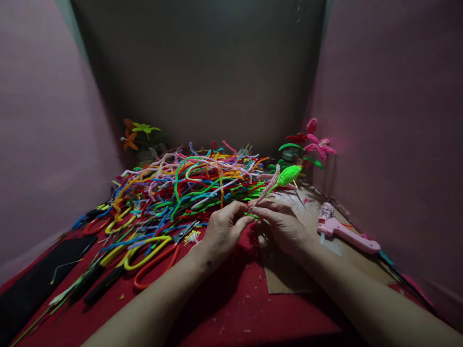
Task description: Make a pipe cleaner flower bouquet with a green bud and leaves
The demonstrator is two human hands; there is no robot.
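My left hand (223, 232) and my right hand (280, 225) meet at the middle, fingertips close together, both closed. Between them they pinch a pipe cleaner flower piece. Its bright green fuzzy leaf (289, 176) points up and to the right, and pale pink pipe cleaner lengths (266, 187) rise beside it. A short green bit (252, 215) shows at the fingertips; the fingers hide the rest of the lower end. Just left of my left hand lie scissors (154, 255) with yellow and red handles and a small bunch of yellow-tipped stamens (192, 237).
A heap of multicoloured pipe cleaners (202, 178) spreads behind my hands. A pink glue gun (347, 233) rests on cardboard (285, 274) at right. Finished flowers (318, 144) stand at back right, others (135, 135) at back left. Red cloth (231, 308) covers the table; a black case (43, 270) lies left.
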